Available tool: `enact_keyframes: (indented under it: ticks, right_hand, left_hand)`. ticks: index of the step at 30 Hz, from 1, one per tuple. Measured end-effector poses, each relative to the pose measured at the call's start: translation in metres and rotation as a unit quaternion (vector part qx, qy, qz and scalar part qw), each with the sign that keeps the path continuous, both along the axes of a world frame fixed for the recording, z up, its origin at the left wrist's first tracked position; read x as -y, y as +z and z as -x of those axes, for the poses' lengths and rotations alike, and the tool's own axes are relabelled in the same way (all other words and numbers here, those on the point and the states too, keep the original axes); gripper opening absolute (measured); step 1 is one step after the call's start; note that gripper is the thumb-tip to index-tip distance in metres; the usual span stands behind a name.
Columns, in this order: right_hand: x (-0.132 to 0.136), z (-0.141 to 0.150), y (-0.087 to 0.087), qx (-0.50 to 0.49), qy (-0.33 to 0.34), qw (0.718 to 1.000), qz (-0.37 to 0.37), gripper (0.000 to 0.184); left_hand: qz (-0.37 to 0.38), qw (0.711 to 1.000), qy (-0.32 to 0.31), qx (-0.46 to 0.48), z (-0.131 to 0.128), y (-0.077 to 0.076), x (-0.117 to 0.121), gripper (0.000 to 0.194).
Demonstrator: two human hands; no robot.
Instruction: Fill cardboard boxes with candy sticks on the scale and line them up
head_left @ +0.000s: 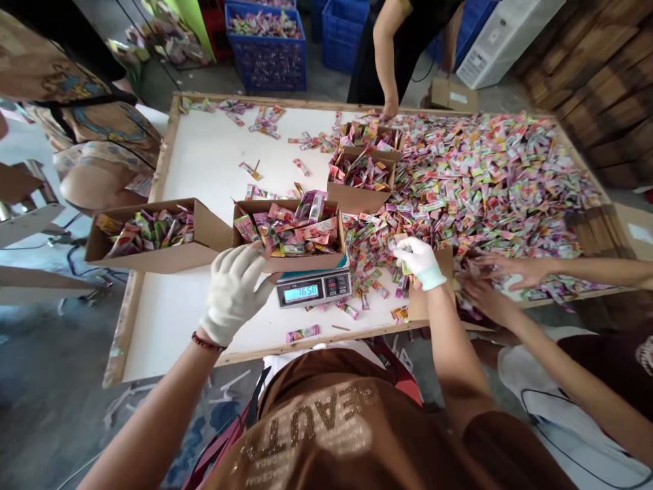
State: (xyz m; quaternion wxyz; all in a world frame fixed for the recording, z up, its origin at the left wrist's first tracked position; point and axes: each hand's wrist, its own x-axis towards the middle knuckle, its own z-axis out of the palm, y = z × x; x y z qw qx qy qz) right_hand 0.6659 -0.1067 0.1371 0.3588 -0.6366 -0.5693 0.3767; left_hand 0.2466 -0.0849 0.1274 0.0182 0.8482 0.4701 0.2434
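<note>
My left hand, in a white glove, rests on the front left edge of a cardboard box full of coloured sachets, its fingers curled over the rim. The box stands on a small digital scale with a lit display. My right hand, also gloved, is closed on a few sachets at the near edge of the big sachet pile, to the right of the scale.
A second filled box overhangs the table's left edge; two more boxes stand behind the scale. A co-worker's bare hands work at my right; another person's arm reaches in from the far side. Blue crates stand on the floor.
</note>
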Motion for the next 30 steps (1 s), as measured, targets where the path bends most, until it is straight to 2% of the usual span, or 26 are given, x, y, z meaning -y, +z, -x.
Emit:
enact_keyframes:
  ticks: [2,3,6,8,10,12,14,16,19,23,26,28,30]
  right_hand:
    - [-0.010,0.001,0.027,-0.032,-0.003,0.999,-0.017,0.027]
    - [-0.016,0.007,0.042,-0.053,0.018,0.998,-0.030,0.024]
    - [-0.042,0.045,0.081,-0.087,0.134,0.983,-0.092,0.017]
    - [-0.065,0.079,0.095,-0.062,0.211,0.966,-0.134,0.013]
    - [-0.087,0.109,0.097,-0.028,0.281,0.945,-0.164,0.013]
    - [-0.106,0.133,0.091,-0.001,0.328,0.928,-0.178,0.017]
    - [-0.117,0.147,0.084,0.004,0.340,0.921,-0.191,0.018]
    - [-0.119,0.151,0.082,-0.011,0.320,0.924,-0.209,0.018]
    - [-0.105,0.137,0.085,-0.058,0.249,0.941,-0.221,0.019]
    - [-0.071,0.086,0.079,-0.084,0.122,0.970,-0.194,0.017]
    - [-0.040,0.034,0.056,-0.042,0.053,0.991,-0.118,0.034]
    - [-0.020,0.002,0.037,0.028,0.031,0.998,-0.036,0.046]
    - [-0.002,-0.023,0.020,0.112,0.025,0.992,0.049,0.053]
  left_hand:
    - [0.038,0.998,-0.045,-0.025,-0.026,0.011,-0.020,0.045]
    - [0.060,0.996,-0.058,-0.025,-0.038,0.015,-0.027,0.044]
    - [0.082,0.995,-0.055,-0.009,-0.060,0.017,-0.035,0.043]
    - [0.068,0.997,-0.045,-0.004,-0.058,0.017,-0.032,0.044]
    - [0.055,0.998,-0.031,0.000,-0.045,0.018,-0.022,0.043]
    - [0.044,0.999,-0.014,0.004,-0.025,0.019,-0.010,0.037]
    - [0.026,0.999,0.005,0.018,-0.002,0.020,0.004,0.028]
    - [-0.001,0.999,0.018,0.051,0.020,0.018,0.017,0.020]
    - [-0.021,0.992,0.049,0.114,0.047,0.014,0.034,0.014]
    - [0.015,0.977,0.132,0.168,0.067,0.009,0.045,0.015]
    - [0.016,0.968,0.165,0.186,0.073,0.011,0.042,0.015]
    - [0.003,0.972,0.151,0.180,0.069,0.017,0.033,0.017]
    - [-0.003,0.979,0.111,0.172,0.056,0.026,0.019,0.021]
